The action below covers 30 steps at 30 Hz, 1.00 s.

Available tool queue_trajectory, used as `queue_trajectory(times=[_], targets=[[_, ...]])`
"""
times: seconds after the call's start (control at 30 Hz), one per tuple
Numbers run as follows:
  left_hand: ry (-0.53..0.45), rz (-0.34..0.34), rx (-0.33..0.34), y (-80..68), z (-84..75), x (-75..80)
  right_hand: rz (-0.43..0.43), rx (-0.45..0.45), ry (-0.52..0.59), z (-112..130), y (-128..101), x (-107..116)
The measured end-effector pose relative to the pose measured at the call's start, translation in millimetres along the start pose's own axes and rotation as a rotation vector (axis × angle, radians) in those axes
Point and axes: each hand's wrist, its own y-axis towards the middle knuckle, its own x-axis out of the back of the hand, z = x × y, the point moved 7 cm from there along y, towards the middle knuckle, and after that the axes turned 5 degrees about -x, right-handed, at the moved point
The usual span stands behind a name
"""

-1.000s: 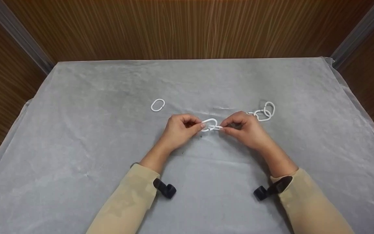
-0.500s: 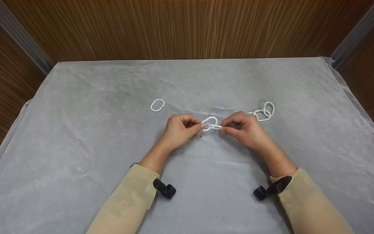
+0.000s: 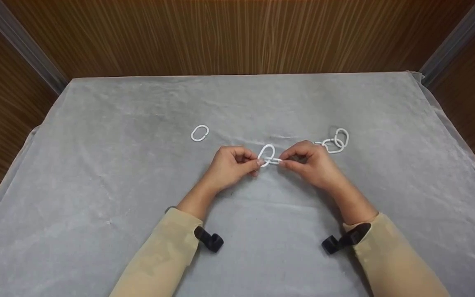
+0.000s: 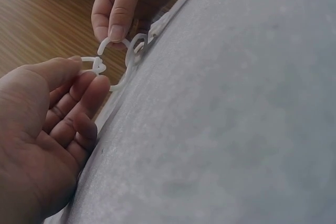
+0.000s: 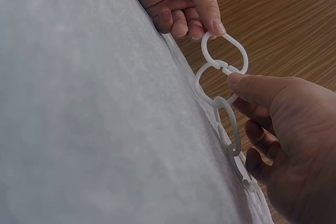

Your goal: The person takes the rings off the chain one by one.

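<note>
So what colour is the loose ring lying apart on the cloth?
White, like the chain; the loose ring shows best in the head view.

Open grey cloth [image 3: 97, 198] stretches wide to the left and in front of the hands. A lone white ring [image 3: 200, 133] lies up-left of the left hand [image 3: 231, 165], well apart from it. Behind the right hand [image 3: 309, 165], the linked chain [image 3: 335, 142] trails off to the right (the one cluttered spot). The far cloth lies bare up to the wooden wall [image 3: 237, 37].
</note>
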Motion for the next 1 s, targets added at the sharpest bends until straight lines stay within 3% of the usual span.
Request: queue_trajectory(times=[0.27, 1.0], targets=[[-0.023, 0.035, 0.01, -0.3, -0.3, -3.7, 0.004, 0.003, 0.002, 0.1, -0.2, -0.7], [-0.007, 0.05, 0.022, -0.9, 1.0, -4.6, 0.03, -0.023, 0.039, -2.6, -0.4, -3.1]])
